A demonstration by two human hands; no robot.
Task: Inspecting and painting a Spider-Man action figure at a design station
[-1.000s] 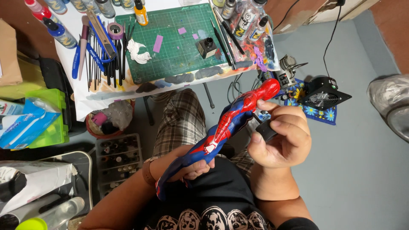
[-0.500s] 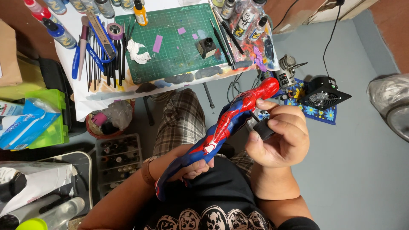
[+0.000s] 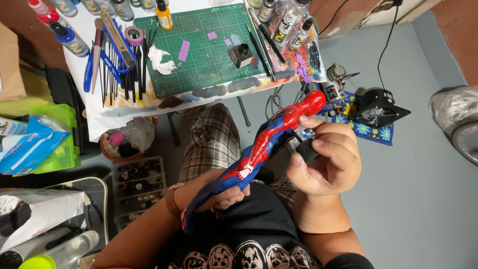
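A red and blue superhero figure (image 3: 264, 144) lies slanted across my lap, its red head up and to the right. My left hand (image 3: 226, 192) grips its blue legs from underneath. My right hand (image 3: 326, 159) is curled beside the figure's upper body, holding a small black cap-like piece (image 3: 307, 150) with a thin black stem that reaches toward the figure's shoulder. The fingertips of that hand sit close to the figure's head.
A green cutting mat (image 3: 209, 47) lies on the worktable with paint bottles (image 3: 291, 22), a small black ink bottle (image 3: 241, 55), brushes and tools (image 3: 117, 65). On the floor are a black fan (image 3: 376, 112), a small compressor (image 3: 333, 84) and a drawer organiser (image 3: 137, 189).
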